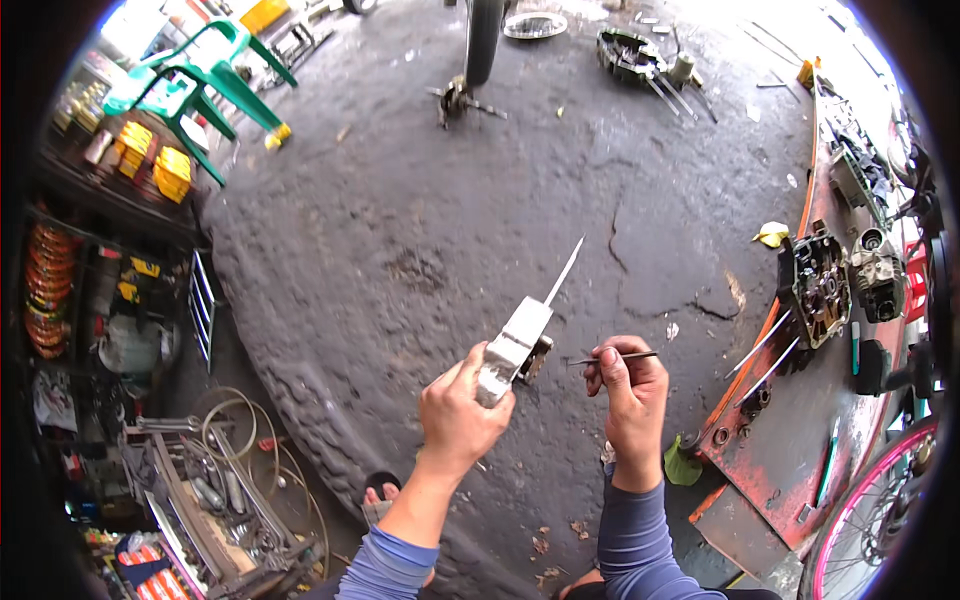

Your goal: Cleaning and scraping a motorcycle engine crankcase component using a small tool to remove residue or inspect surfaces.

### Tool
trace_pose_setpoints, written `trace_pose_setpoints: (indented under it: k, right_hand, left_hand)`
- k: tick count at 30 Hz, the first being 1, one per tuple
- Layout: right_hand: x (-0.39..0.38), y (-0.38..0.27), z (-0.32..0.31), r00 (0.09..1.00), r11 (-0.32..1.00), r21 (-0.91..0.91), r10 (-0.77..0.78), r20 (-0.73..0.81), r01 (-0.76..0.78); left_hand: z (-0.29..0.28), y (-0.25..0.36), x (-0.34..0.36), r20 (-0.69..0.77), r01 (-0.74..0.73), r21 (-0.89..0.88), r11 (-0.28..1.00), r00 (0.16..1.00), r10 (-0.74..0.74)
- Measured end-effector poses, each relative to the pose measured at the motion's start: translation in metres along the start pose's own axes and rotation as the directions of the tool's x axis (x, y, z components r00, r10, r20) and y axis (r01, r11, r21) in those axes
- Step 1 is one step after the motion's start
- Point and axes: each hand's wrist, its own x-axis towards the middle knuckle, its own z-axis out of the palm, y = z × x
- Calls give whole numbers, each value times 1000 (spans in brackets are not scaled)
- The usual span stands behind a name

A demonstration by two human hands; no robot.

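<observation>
My left hand (pixel 458 415) is closed around the near end of a silver, boxy metal part (pixel 522 325). From its far end a long thin pointed rod (pixel 566 270) sticks out, tilted up to the right. A darker metal piece (pixel 537 360) sits on the part's right side. To the right, my right hand (pixel 634 400) pinches a thin dark rod (pixel 638 355) between thumb and fingers. That rod lies nearly level, its left tip pointing toward the silver part but apart from it. Its exact kind cannot be made out.
On the right, a red-edged metal bench (pixel 770 450) carries an opened engine casing (pixel 818 285) and small parts. A pink-rimmed wheel (pixel 830 540) stands nearby. A tool tray (pixel 215 490) lies at lower left, a green plastic chair (pixel 205 75) at far left, and another casing (pixel 628 55) farther off.
</observation>
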Motion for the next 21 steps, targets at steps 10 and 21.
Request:
trace_pose_setpoints:
  k: [10, 21]
  right_hand:
    - [-15, 5, -13, 872, 797, -475, -124, 474, 372]
    - [-10, 28, -11, 862, 844, -377, -177, 474, 381]
  left_hand:
    - [29, 27, -30, -12, -130, 75, 989, 991, 132]
    - [25, 19, -23, -36, -138, 42, 990, 990, 140]
